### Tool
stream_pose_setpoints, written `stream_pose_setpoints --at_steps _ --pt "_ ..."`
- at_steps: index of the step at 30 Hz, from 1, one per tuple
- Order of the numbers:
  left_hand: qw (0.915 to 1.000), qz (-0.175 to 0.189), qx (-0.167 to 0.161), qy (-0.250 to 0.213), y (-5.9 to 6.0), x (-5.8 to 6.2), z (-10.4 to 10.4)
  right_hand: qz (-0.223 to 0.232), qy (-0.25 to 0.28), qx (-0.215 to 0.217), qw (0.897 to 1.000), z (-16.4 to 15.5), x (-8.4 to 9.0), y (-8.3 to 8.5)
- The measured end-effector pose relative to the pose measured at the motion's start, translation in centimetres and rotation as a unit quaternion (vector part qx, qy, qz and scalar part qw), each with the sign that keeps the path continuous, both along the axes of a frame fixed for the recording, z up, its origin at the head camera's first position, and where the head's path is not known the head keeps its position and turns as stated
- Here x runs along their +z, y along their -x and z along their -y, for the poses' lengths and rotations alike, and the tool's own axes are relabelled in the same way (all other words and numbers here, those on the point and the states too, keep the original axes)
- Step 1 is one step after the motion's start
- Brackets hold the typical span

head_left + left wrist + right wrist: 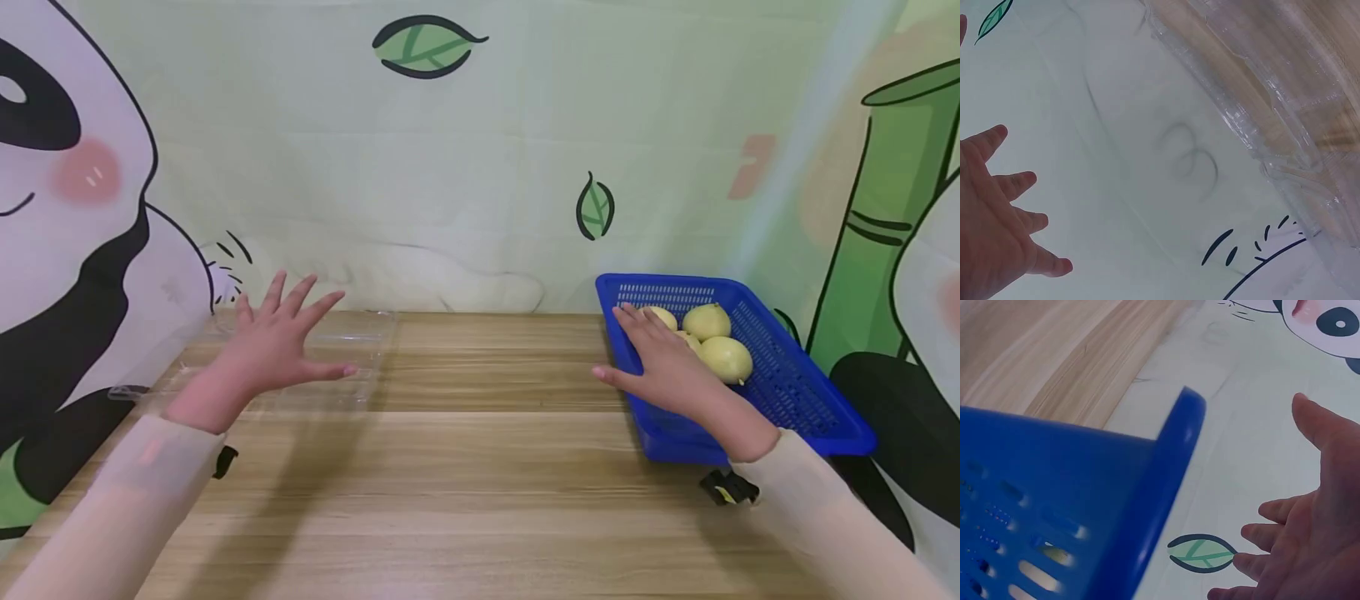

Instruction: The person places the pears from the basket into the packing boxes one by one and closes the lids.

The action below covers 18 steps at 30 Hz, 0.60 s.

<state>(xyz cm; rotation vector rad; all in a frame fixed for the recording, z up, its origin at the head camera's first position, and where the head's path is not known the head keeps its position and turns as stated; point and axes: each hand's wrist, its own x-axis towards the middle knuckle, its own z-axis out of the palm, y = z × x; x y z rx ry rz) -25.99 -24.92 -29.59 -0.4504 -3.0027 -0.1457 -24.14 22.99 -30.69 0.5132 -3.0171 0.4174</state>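
My left hand (273, 346) is spread wide above a clear plastic tray (378, 350) at the back left of the table. In the left wrist view its fingers (1016, 185) are splayed with nothing in them, and the see-through tray (1235, 119) shows beside them. On the other side, my right hand (667, 362) reaches over the left rim of a blue plastic basket (806, 400), holding nothing. Several pale yellow round fruits (726, 360) lie in the basket, some partly hidden behind that hand. The basket's wall (1085, 469) fills the left of the right wrist view.
The wooden table (465, 483) reaches back to a printed cloth backdrop (480, 150) with pandas, leaves and bamboo. The basket stands near the table's right side, close to the backdrop. Small dark wrist devices (729, 487) hang under both sleeves.
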Motion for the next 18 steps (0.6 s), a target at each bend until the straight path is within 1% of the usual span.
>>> stream_pose_setpoints --at_steps 4,10,18 --pt "1.0 -0.001 0.001 -0.005 -0.3 -0.3 0.2 -0.004 0.011 0.002 1.0 0.0 -0.1 -0.4" --pt "0.9999 0.004 0.001 -0.014 -0.7 -0.6 0.5 -0.014 0.011 0.002 1.0 0.2 -0.5 -1.0" --pt "0.9997 0.003 -0.004 -0.025 -1.3 -1.2 0.7 -0.02 0.02 -0.007 1.0 0.2 -1.2 -1.8"
